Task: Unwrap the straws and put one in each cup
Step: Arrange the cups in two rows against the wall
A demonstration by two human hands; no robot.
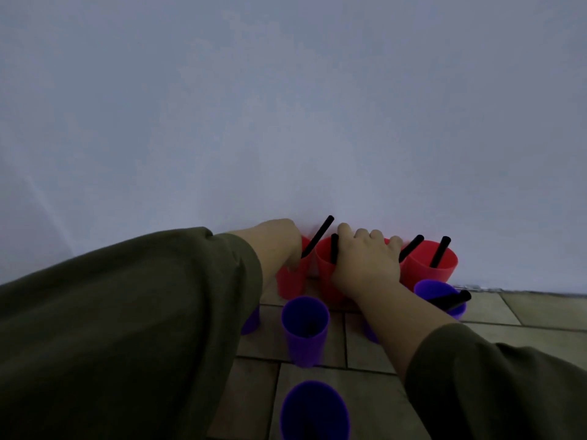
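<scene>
A floor of beige tiles (pixel 359 350) meets a plain pale wall (pixel 286 106), and cups stand in rows up to that wall. Nearest, at the bottom edge, is a purple cup (pixel 314 411), with a second purple cup (pixel 305 328) just beyond it. Two olive sleeves reach in, the left sleeve (pixel 127 312) filling the lower left and the right sleeve (pixel 495 385) the lower right. Further right, a third purple cup (pixel 440 293) has a black straw (pixel 451 301) lying across its rim. Against the wall stand the red cups. The right hand (pixel 365 258) lies knuckles-up over the middle red cup (pixel 327 274), its fingers bent down on the far side; whether they hold anything cannot be told. An upright straw (pixel 334 252) stands in that cup beside the thumb. The left hand (pixel 276 246) covers the left red cup (pixel 290 284), its fingers hidden, so its grip cannot be told; a slanted straw (pixel 317 236) rises beside it. The right red cup (pixel 428 268) holds a leaning straw (pixel 440 251).
</scene>
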